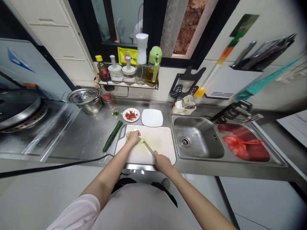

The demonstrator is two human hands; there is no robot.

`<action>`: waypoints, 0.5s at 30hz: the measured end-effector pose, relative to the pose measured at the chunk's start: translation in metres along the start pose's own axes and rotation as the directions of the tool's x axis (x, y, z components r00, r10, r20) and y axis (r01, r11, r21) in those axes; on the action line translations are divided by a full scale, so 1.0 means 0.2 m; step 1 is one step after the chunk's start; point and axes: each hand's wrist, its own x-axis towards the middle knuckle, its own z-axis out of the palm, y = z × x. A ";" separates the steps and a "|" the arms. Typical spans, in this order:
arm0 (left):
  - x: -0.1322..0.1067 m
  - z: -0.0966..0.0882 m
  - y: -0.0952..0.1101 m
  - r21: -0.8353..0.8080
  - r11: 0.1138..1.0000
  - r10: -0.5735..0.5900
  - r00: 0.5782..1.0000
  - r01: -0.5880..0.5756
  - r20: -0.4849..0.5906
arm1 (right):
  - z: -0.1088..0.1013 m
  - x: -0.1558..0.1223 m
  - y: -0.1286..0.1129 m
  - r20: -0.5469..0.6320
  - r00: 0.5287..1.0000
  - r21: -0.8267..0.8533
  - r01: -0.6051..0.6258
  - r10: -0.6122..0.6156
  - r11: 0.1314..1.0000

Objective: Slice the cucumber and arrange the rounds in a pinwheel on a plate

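Kitchen, steel tabletop: white cutting board at front edge; left hand, grip curled onto cucumber piece on the board; right hand, grip closed round knife, blade touching that piece; whole cucumber lies just left of board.

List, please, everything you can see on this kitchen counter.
cutting board: one, white, counter front
cucumber piece: one, pale green, on board
knife: one, steel, blade at the piece
cucumber: one, dark green, left of board
plate of red bits: one, white, behind board
empty plate: one, white, beside it
pot: one, steel, lidded, back left
sink: one, steel, right of board
bag: one, red, right basin
left hand: on the piece
right hand: grips knife
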 end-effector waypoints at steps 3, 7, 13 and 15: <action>0.00 0.00 0.00 -0.006 1.000 -0.002 1.000 0.002 -0.001 | -0.01 0.02 -0.01 -0.017 1.000 0.014 0.006 -0.006 1.000; 0.00 0.01 -0.01 -0.012 1.000 0.006 1.000 -0.006 -0.003 | -0.03 0.06 -0.05 -0.041 0.999 0.025 0.001 0.000 1.000; 0.00 0.02 -0.01 -0.005 1.000 0.004 1.000 -0.004 -0.012 | -0.02 0.04 -0.04 -0.041 0.999 0.024 -0.003 0.004 1.000; -0.01 0.02 -0.01 -0.003 1.000 0.010 1.000 -0.010 -0.016 | 0.00 0.02 -0.03 -0.028 1.000 0.023 -0.011 0.012 1.000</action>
